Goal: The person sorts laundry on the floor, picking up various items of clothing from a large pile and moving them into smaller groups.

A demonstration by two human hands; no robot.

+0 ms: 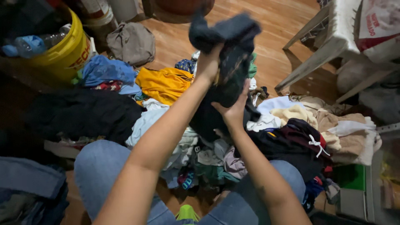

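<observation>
A dark navy garment (227, 46) hangs in the air above a pile of clothes on a wooden floor. My left hand (207, 63) grips its upper part, fingers buried in the cloth. Lower down, my right hand (234, 109) pinches the garment's hanging part, palm turned toward me. Both forearms reach up from my knees in blue jeans (100, 166). Under the garment lie mixed clothes: a yellow shirt (164, 83), a blue cloth (104, 71), a black piece (83, 112), white and beige pieces (316, 116).
A yellow bucket (66, 52) holding plastic bottles stands at the far left. A grey cloth bundle (132, 41) lies behind the pile. A white plastic chair (325, 46) with a sack on it stands at the right. A green box (352, 177) sits at lower right.
</observation>
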